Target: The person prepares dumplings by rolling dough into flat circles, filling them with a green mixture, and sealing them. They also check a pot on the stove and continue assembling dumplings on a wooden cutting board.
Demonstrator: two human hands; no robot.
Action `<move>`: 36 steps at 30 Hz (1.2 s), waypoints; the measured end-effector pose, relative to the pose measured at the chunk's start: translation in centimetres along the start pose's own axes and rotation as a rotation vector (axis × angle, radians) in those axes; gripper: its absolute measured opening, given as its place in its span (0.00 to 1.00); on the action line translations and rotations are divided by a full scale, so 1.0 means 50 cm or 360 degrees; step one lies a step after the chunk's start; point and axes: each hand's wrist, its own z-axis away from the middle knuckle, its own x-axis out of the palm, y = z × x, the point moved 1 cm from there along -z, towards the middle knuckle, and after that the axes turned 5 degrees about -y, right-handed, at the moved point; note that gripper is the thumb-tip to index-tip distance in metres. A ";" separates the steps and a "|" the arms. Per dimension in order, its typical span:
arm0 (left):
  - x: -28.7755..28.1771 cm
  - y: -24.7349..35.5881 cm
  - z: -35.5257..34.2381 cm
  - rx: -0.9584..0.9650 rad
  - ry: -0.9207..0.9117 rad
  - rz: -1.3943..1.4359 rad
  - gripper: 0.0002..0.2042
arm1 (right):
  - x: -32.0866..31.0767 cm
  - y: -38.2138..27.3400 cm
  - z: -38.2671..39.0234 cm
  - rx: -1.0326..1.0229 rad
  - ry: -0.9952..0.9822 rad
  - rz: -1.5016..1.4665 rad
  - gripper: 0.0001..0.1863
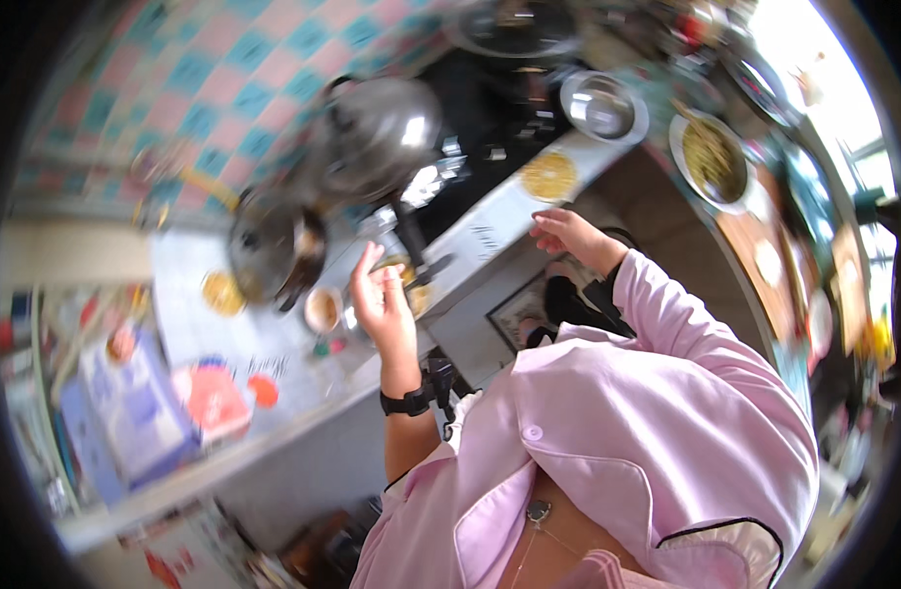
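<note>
My left hand point(382, 299) is raised over the front of the counter, fingers apart and nothing in it. It is nearest to a dark-handled pot point(372, 133) of shiny metal, whose long black handle point(407, 236) points toward me. Beside that hand, a small cup point(323, 309) with something brownish inside stands on the counter. Past the cup sits a dark pan point(264, 245), blurred by motion. My right hand point(574, 239) hangs off the counter's front edge with its fingers stretched loosely and nothing visible in them. A round yellow patch point(548, 177) lies on the white strip just beyond it.
A black stovetop point(490, 118) carries another pan point(514, 27) at the back. Rightward are a metal bowl point(602, 106), a white bowl of yellowish-green food point(710, 162) and a wooden board point(760, 260). At left lie a purple-and-white box point(141, 402) and a pink packet point(215, 401).
</note>
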 end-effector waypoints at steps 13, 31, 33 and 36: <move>0.488 0.107 0.030 0.0318 -0.1112 0.0058 0.15 | -0.511 0.230 0.658 -0.0264 0.2046 -0.0929 0.14; 0.991 0.204 0.186 -0.0255 -0.1590 0.0115 0.15 | -0.955 0.276 0.670 0.0686 0.2077 0.1161 0.29; 1.015 0.200 0.186 -0.0282 -0.1617 0.0126 0.15 | -0.958 0.267 0.675 0.0770 0.1942 0.0972 0.25; 1.065 0.180 0.184 -0.0331 -0.1720 0.0103 0.15 | -0.954 0.277 0.683 0.0777 0.1977 0.1079 0.18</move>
